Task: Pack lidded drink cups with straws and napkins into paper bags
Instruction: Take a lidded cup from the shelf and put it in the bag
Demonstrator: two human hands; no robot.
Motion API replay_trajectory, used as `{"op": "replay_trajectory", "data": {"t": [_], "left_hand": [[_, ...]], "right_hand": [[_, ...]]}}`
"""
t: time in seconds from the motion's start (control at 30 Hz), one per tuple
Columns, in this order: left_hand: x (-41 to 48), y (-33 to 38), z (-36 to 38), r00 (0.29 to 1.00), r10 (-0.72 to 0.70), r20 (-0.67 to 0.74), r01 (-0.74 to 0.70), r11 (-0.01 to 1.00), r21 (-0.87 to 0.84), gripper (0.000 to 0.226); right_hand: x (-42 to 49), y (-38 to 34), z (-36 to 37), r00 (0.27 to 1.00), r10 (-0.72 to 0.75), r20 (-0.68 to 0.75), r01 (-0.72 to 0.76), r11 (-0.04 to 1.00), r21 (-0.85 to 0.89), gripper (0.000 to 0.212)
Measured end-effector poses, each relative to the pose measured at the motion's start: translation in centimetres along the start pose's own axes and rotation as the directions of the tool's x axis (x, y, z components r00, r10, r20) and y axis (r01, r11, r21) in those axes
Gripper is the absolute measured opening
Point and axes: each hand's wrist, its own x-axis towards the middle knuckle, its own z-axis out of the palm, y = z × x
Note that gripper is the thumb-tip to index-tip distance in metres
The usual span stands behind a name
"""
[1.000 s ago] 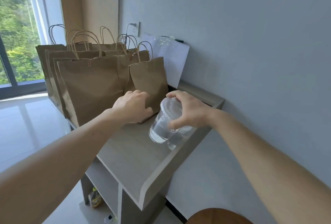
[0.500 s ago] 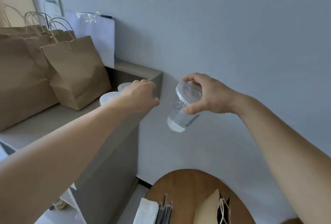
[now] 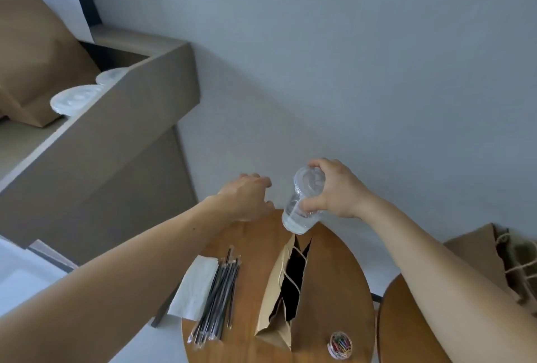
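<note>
My right hand (image 3: 337,191) grips a clear lidded drink cup (image 3: 302,203) near its rim, tilted, with a little clear liquid in it. The cup hangs just above the far end of a brown paper bag (image 3: 279,296) that stands open on the round wooden table (image 3: 334,275). My left hand (image 3: 247,200) hovers beside the cup to its left, fingers loosely curled, holding nothing. A bundle of wrapped black straws (image 3: 218,296) and a stack of white napkins (image 3: 194,287) lie on the table left of the bag.
A grey counter (image 3: 116,130) at upper left carries two more lidded cups (image 3: 75,100) and a brown bag (image 3: 35,57). A small tub of coloured clips (image 3: 340,344) sits at the table's near edge. A second wooden table (image 3: 406,328) and another bag (image 3: 494,261) are at right.
The view swung from the counter down to the round table. My right hand carried the cup off the counter to above the open bag; my left hand left the counter and came alongside.
</note>
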Motion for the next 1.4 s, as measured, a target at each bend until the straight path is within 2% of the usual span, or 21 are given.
{"op": "replay_trajectory", "data": {"t": [0.2, 0.33, 0.4, 0.5, 0.7, 0.77, 0.87, 1.03, 1.2, 1.3, 1.4], "left_hand": [[-1.6, 0.5, 6.9, 0.97, -0.015, 0.245, -0.005, 0.997, 0.079, 0.05], [-2.3, 0.3, 10.9, 0.891, 0.009, 0.454, 0.01, 0.999, -0.039, 0.076], [-2.6, 0.4, 12.8, 0.858, 0.023, 0.513, 0.037, 0.994, -0.105, 0.083], [-3.1, 1.0, 15.1, 0.854, -0.016, 0.519, 0.113, 0.981, -0.156, 0.083], [-3.8, 2.8, 17.6, 0.868, -0.148, 0.475, 0.23, 0.966, -0.118, 0.041], [-3.7, 2.8, 17.9, 0.871, -0.21, 0.443, 0.314, 0.933, -0.175, 0.036], [-3.2, 2.2, 17.9, 0.84, -0.291, 0.458, 0.449, 0.847, -0.284, 0.029], [-2.5, 1.3, 17.4, 0.809, -0.329, 0.487, 0.523, 0.78, -0.342, 0.032], [-2.6, 1.5, 17.9, 0.801, -0.277, 0.531, 0.505, 0.788, -0.351, 0.025], [-2.6, 1.5, 18.6, 0.816, -0.267, 0.513, 0.509, 0.754, -0.416, 0.026], [-2.7, 1.4, 19.0, 0.794, -0.263, 0.547, 0.535, 0.73, -0.425, 0.027]], "right_hand": [[0.1, 4.3, 3.7, 0.995, 0.1, 0.006, -0.101, 0.994, 0.047, 0.107], [0.4, 5.4, 5.6, 0.986, 0.168, -0.021, -0.166, 0.983, 0.079, 0.11], [0.5, 5.6, 6.6, 0.982, 0.186, -0.032, -0.183, 0.98, 0.083, 0.109], [0.6, 5.8, 7.7, 0.978, 0.2, -0.054, -0.196, 0.978, 0.066, 0.109], [-1.1, 5.7, 9.5, 0.971, 0.227, -0.069, -0.226, 0.974, 0.025, 0.104], [-2.0, 5.6, 9.3, 0.975, 0.21, -0.08, -0.21, 0.978, 0.005, 0.103], [-3.5, 6.0, 8.5, 0.985, 0.162, -0.065, -0.164, 0.986, -0.025, 0.103], [-4.9, 6.8, 6.9, 0.989, 0.029, 0.144, 0.005, 0.973, -0.23, 0.102], [-4.3, 5.9, 8.7, 0.918, 0.004, 0.397, 0.201, 0.858, -0.473, 0.099], [-4.0, 5.8, 11.8, 0.889, 0.066, 0.453, 0.212, 0.818, -0.535, 0.1], [-3.7, 6.3, 15.1, 0.872, 0.192, 0.451, 0.097, 0.835, -0.542, 0.099]]}}
